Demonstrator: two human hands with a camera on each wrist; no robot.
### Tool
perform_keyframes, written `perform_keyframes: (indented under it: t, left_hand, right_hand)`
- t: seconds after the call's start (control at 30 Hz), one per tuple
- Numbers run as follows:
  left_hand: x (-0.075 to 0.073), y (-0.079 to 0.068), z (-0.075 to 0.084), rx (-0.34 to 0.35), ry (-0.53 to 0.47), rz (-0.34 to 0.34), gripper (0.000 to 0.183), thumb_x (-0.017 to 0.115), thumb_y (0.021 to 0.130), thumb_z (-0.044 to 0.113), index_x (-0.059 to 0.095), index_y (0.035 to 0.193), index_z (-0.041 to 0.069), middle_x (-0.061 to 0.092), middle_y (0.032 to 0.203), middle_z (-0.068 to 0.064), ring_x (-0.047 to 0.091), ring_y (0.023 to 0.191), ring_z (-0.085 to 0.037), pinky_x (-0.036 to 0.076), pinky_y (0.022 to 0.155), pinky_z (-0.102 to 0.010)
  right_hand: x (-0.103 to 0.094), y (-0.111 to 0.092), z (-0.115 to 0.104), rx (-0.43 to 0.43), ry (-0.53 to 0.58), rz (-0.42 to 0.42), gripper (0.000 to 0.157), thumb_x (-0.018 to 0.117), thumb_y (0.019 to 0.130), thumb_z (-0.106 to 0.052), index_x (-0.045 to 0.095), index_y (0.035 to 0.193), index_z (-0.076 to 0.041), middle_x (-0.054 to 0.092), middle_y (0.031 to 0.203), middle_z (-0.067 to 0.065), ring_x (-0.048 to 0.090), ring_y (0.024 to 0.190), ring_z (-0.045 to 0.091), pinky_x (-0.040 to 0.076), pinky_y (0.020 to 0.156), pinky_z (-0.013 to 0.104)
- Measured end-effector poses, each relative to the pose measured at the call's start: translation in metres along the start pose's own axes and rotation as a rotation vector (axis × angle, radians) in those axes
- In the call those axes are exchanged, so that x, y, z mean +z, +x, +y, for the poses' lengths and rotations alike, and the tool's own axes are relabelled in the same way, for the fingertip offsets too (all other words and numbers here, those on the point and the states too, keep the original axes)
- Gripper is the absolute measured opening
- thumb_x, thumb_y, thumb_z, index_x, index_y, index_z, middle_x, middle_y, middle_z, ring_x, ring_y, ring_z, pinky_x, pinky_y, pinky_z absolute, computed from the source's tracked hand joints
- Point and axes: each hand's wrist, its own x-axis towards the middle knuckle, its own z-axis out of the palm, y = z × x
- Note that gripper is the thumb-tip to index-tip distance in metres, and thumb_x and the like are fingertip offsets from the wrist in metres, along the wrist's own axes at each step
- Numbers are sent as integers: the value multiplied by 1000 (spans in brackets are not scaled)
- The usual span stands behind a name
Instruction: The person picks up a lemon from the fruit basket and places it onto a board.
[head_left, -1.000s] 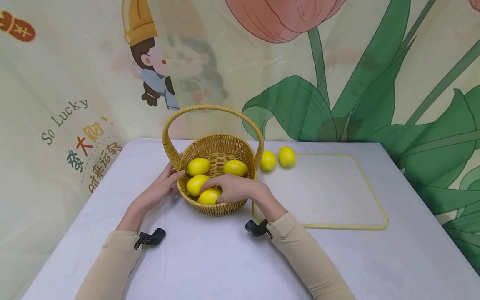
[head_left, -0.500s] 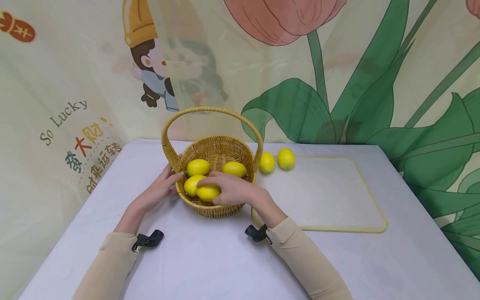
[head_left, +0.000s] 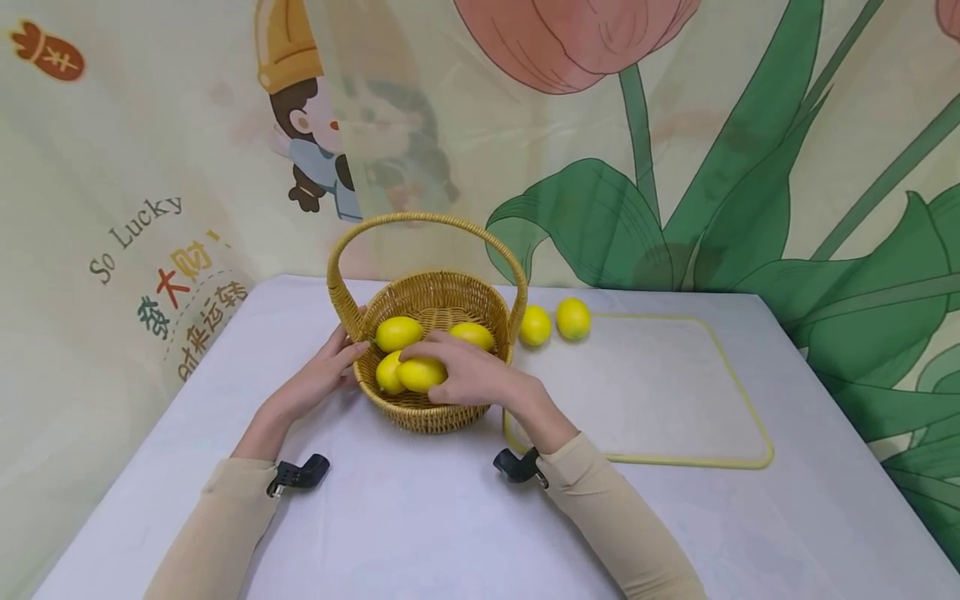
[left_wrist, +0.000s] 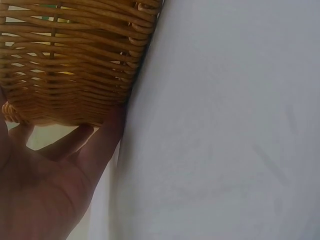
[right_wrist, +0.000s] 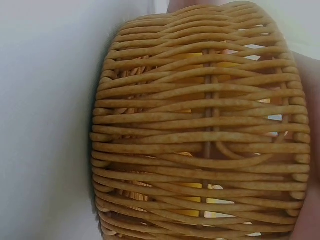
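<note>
A wicker basket (head_left: pixel 431 421) with a tall arched handle stands on the table. My left hand (head_left: pixel 322 375) grips its left side, thumb at the rim; in the left wrist view the fingers (left_wrist: pixel 102 145) lie against the outer wall. Inside the basket my right hand (head_left: pixel 472 371) pinches a lemon (head_left: pixel 422 376) between thumb and fingers. That lemon partly covers another lemon (head_left: pixel 388 373). Behind them lie a lemon (head_left: pixel 398 334) at the left and a lemon (head_left: pixel 472 335) at the right, partly behind my hand. The basket's woven wall (right_wrist: pixel 200 130) fills most of the right wrist view.
Two lemons sit outside, right of the basket: one lemon (head_left: pixel 536 326) close to it and another lemon (head_left: pixel 573 319) farther right. A pale board (head_left: pixel 645 383) with a yellow-green edge lies right of the basket on the white-covered table (head_left: pixel 405 525). A printed backdrop (head_left: pixel 570 200) hangs behind.
My right hand has lifted the front lemon a little from the basket's bottom, and it now overlaps more of the lemon beside it. My left hand has stayed on the basket.
</note>
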Motion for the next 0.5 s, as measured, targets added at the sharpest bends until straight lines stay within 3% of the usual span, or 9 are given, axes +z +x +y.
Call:
perform_keyframes:
  t: [0.5]
  left_hand:
    - [0,1,4,-27,-49,-14,67,41,105,49,-2,157,47,7,168,-12,26,149,-41,36,112,-61]
  right_hand:
    - [-12,-22,1,-38,60,38,60,63,78,-13,57,136,-31,52,128,-8,51,102,13,47,82,30]
